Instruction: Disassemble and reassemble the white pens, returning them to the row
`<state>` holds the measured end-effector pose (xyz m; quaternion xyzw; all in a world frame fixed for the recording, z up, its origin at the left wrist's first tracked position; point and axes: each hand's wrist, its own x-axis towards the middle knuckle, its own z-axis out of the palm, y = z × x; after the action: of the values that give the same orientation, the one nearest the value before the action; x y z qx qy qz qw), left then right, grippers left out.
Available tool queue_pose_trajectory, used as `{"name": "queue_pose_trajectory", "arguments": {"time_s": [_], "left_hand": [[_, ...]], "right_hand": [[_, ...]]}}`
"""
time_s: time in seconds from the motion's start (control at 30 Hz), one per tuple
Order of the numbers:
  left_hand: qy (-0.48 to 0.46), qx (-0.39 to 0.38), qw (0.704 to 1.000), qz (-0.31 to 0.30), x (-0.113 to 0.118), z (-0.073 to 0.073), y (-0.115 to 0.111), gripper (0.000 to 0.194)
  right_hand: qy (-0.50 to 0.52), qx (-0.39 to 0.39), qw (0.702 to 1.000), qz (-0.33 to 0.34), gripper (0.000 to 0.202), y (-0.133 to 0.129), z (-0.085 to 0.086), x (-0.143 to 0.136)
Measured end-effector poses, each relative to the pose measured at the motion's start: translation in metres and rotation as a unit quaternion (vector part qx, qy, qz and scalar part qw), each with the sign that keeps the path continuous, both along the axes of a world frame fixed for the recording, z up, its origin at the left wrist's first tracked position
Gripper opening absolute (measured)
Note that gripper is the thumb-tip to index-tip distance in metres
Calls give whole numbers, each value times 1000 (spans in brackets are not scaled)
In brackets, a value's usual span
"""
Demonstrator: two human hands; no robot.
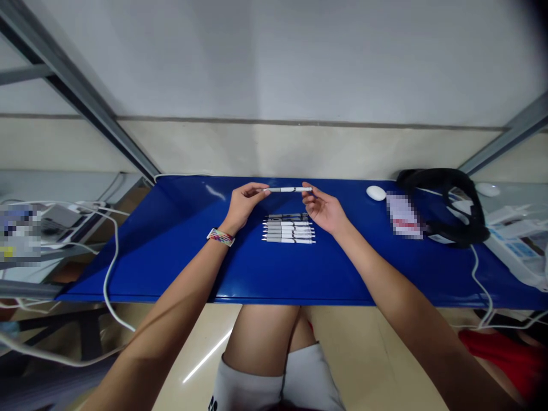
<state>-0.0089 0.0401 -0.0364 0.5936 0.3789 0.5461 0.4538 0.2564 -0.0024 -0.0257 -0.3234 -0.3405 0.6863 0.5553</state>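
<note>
A white pen with a grey grip [287, 189] is held level above the blue tabletop [188, 251]. My left hand [245, 202] pinches its tip end between thumb and fingers. At the other end, the fingertips of my right hand [322, 206] close on the pen's push-button end. Just below, a row of several similar pens [289, 233] lies side by side on the tabletop, tips to the left. The topmost pen in the row [286, 217] looks darker than the others.
To the right lie a white oval object [376, 193], a blurred-out packet [403, 214] and a black headset-like strap [466, 228]. A white cable [112, 268] hangs over the left side. Grey metal posts [98, 97] frame the table, with a wall behind. Part of another person in red [505, 354] shows at lower right.
</note>
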Motion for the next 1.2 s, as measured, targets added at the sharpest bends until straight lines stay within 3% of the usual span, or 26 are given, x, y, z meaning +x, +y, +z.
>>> {"name": "queue_pose_trajectory", "arguments": {"time_s": [0.4,0.6,1.03,1.2], "left_hand": [[27,-5,1000,2,4,2,-4,35],[19,-11,1000,-3,3,2,-4,35],[23,-12,1000,-1,6,2,-6,33],[23,-14,1000,1,6,3,-6,34]], "right_hand": [[7,6,1000,-29,36,2,-2,0],[40,-20,998,-36,27,3,-2,-1],[-11,14,999,-45,32,5,-5,0],[18,29,999,-42,38,6,-9,0]]}}
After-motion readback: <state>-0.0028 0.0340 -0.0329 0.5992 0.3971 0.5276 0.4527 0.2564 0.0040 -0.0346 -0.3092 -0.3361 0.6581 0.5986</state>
